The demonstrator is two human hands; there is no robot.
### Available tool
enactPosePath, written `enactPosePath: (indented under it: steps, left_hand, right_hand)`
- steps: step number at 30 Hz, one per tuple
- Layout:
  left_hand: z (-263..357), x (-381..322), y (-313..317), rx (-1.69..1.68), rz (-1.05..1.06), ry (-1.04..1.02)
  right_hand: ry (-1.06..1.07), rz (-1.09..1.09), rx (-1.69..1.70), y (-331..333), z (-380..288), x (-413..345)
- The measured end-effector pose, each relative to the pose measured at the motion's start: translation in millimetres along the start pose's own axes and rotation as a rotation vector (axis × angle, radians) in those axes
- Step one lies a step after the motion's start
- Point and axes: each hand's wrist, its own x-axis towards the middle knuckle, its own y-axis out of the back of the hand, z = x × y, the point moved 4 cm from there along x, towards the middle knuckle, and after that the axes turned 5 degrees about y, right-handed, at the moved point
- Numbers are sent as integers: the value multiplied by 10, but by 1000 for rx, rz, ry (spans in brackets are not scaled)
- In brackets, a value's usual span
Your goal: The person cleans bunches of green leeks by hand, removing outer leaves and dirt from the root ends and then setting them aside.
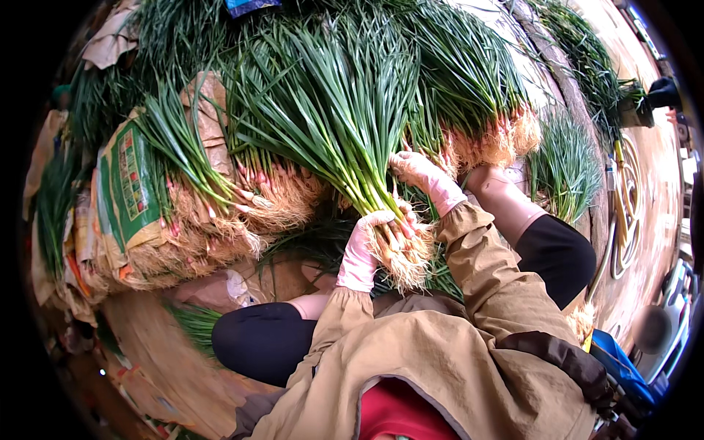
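My left hand (360, 254), in a pale pink glove, is closed around the lower stems of a bunch of young green garlic (360, 179). Pinkish bulbs and a tangle of pale roots (410, 264) hang out beyond its thumb. The long green leaves fan away from me over the pile. My right hand (421, 173), gloved alike, is at the bunch's right side with its fingers curled by the stems. Whether it pinches a leaf or stem there is hidden. A smaller set of garlic plants (206, 170) lies on the heap to the left.
Rooted garlic plants (489, 104) are heaped ahead and right. A green printed sack (132, 184) lies left among roots. Loose greens (566, 165) rest beside a wooden beam (591, 214). Rightward are a coiled yellow hose (627, 203), a blue bag (619, 357) and another person's dark-gloved hand (664, 92).
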Motion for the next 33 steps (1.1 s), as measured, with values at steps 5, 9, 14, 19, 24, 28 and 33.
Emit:
enactPosePath:
  steps: [5,9,14,19,24,28,33]
  left_hand:
    - [-21,-9,116,43,69,32]
    - [31,-39,136,163,143,59]
    - [-28,-33,205,138,232,161]
    - [-52,31,174,154,284,116]
    - [-110,69,283,112,283,153]
    - [7,54,163,278,113,142]
    - [49,23,31,124,148,8]
  right_hand:
    - [207,198,152,331,-115,-264]
    - [232,80,-345,311,-253,-526]
    - [417,93,-735,-178,-604,-738]
    - [512,456,-986,-238,-473,-829]
    - [374,356,-862,-153,-447,-795]
    - [451,164,-753,-183,-549,-881]
    - [287,457,85,191,195,-356]
